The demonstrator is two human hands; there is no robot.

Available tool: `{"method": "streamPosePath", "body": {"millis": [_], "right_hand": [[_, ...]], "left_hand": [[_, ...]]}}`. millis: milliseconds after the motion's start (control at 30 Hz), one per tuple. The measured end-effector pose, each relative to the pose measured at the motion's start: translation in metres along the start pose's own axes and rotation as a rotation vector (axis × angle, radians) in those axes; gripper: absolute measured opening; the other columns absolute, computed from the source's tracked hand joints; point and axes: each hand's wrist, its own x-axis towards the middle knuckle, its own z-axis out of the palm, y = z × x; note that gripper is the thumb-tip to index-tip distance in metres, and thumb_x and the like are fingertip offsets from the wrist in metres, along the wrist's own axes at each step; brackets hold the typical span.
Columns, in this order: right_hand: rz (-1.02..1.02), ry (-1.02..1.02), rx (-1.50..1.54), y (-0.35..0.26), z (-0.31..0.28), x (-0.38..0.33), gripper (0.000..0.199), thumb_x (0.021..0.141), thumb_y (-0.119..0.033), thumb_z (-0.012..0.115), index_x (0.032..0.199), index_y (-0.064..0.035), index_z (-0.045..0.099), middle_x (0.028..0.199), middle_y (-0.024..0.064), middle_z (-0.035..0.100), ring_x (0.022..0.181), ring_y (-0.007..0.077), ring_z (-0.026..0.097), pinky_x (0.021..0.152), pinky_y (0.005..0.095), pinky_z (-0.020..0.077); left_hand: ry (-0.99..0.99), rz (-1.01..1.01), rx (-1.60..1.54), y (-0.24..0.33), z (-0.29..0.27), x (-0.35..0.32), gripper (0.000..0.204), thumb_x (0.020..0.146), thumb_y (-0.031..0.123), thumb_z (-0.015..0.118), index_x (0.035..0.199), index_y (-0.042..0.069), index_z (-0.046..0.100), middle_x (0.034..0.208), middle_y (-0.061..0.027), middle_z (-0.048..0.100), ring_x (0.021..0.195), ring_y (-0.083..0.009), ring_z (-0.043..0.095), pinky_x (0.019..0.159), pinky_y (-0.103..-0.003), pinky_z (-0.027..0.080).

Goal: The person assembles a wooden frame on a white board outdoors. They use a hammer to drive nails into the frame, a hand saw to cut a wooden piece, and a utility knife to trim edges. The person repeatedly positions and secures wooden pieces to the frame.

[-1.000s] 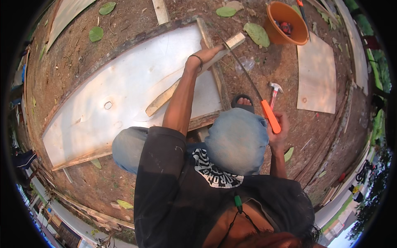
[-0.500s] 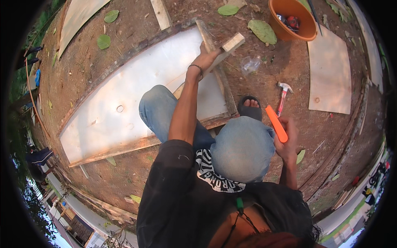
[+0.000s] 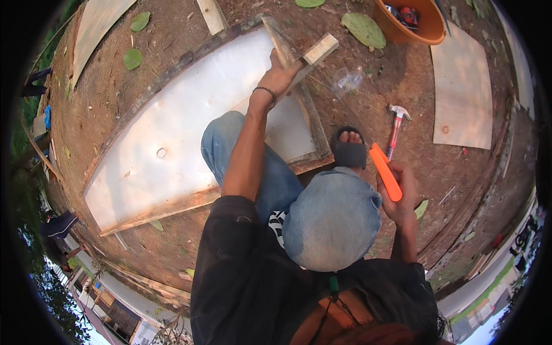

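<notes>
My left hand (image 3: 282, 76) is wrapped round a squared wooden batten (image 3: 307, 60) near its far end. The batten lies slantwise over a flat wooden frame (image 3: 155, 213) backed with a whitish panel (image 3: 155, 132). In my right hand (image 3: 401, 192), beside my right knee, is a long bright orange handle-like piece (image 3: 385, 172); I cannot make out what tool it belongs to. Just beyond that hand, a claw hammer (image 3: 395, 131) with a red handle lies on the soil, apart from the fingers.
An orange bucket (image 3: 397, 26) holding tools stands at the far right. Near it lie a plywood sheet (image 3: 462, 95) and clear crumpled plastic (image 3: 347, 81). Another board (image 3: 103, 34) and a timber length (image 3: 213, 16) lie at the far left. My sandalled foot (image 3: 348, 150) is beside the frame's corner.
The view has shifted slightly, and my right knee shows nearer my chest. Both hands keep their holds, on the batten and on the orange piece.
</notes>
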Motion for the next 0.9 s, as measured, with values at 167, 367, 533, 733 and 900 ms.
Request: {"method": "streamPosePath", "body": {"millis": [167,367,533,733,900], "right_hand": [[-0.004,0.045,0.056,0.012,0.004,-0.006,0.029,0.087,0.003,0.071,0.11,0.0009,0.054,0.067,0.0068,0.059,0.057,0.0122,0.056,0.058,0.0252,0.0436],[0.02,0.05,0.033,0.012,0.001,-0.011,0.028,0.087,0.003,0.072,0.109,0.0002,0.055,0.066,0.0055,0.059,0.057,0.0111,0.056,0.058,0.0246,0.0429],[0.052,0.049,0.005,0.005,0.001,-0.003,0.027,0.086,0.002,0.072,0.107,-0.0005,0.056,0.067,0.0049,0.06,0.057,0.0118,0.057,0.059,0.0257,0.0439],[0.125,0.059,0.02,-0.004,-0.007,-0.006,0.028,0.085,0.002,0.074,0.107,-0.0013,0.056,0.067,0.0052,0.06,0.06,0.0158,0.06,0.061,0.0286,0.0463],[-0.005,0.015,-0.012,-0.004,-0.002,0.004,0.025,0.087,0.002,0.072,0.105,-0.0007,0.055,0.066,0.0063,0.06,0.055,0.0147,0.058,0.057,0.0274,0.0448]], "left_hand": [[-0.003,0.007,0.009,-0.012,-0.001,0.015,0.122,0.082,0.061,0.062,0.159,-0.011,0.0,0.101,-0.0311,0.071,0.077,-0.0337,0.072,0.071,-0.04,0.056],[-0.009,0.011,-0.05,-0.015,-0.001,0.015,0.126,0.081,0.064,0.064,0.159,-0.01,-0.002,0.102,-0.0308,0.07,0.077,-0.0323,0.071,0.068,-0.04,0.055],[-0.028,0.025,-0.092,-0.015,0.002,0.016,0.128,0.08,0.065,0.064,0.159,-0.01,-0.005,0.107,-0.0311,0.07,0.077,-0.0317,0.071,0.065,-0.039,0.055],[-0.029,0.017,-0.084,-0.015,-0.006,0.013,0.129,0.08,0.065,0.064,0.159,-0.009,-0.007,0.109,-0.0315,0.069,0.078,-0.0323,0.07,0.067,-0.041,0.055],[-0.023,0.049,-0.104,-0.018,0.008,0.018,0.129,0.08,0.065,0.063,0.159,-0.009,-0.007,0.111,-0.0324,0.068,0.082,-0.0321,0.071,0.07,-0.043,0.055]]}}
